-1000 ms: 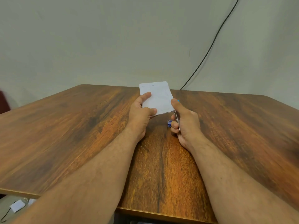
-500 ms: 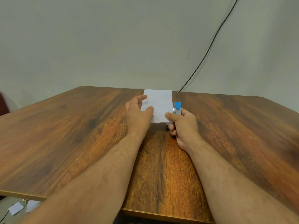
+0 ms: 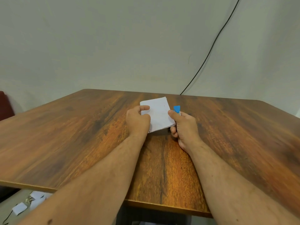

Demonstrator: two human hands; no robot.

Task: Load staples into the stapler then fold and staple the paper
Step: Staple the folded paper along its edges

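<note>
The left hand (image 3: pixel 138 121) is gripping the folded paper (image 3: pixel 158 114) along its left edge, with the index finger and thumb curling onto the top face while the rest of the hand is covering the near left corner. The paper is lying tilted between the two hands, its far end reaching beyond both sets of knuckles and its near edge lifting slightly above the wooden table (image 3: pixel 81 135).

The right hand (image 3: pixel 184 127) is clasping the stapler (image 3: pixel 177 109), fingers wrapping round its body so that only the blue tip and a sliver of metal are showing just past the thumb. The thumb is pressing against the paper's right edge, and the stapler is sitting right at that edge; whether the paper is actually inside its mouth cannot be told.

Beyond the right hand, a black cable (image 3: pixel 211 47) is running up the wall. Below the left forearm, paper scraps (image 3: pixel 21 207) are lying on the floor.
</note>
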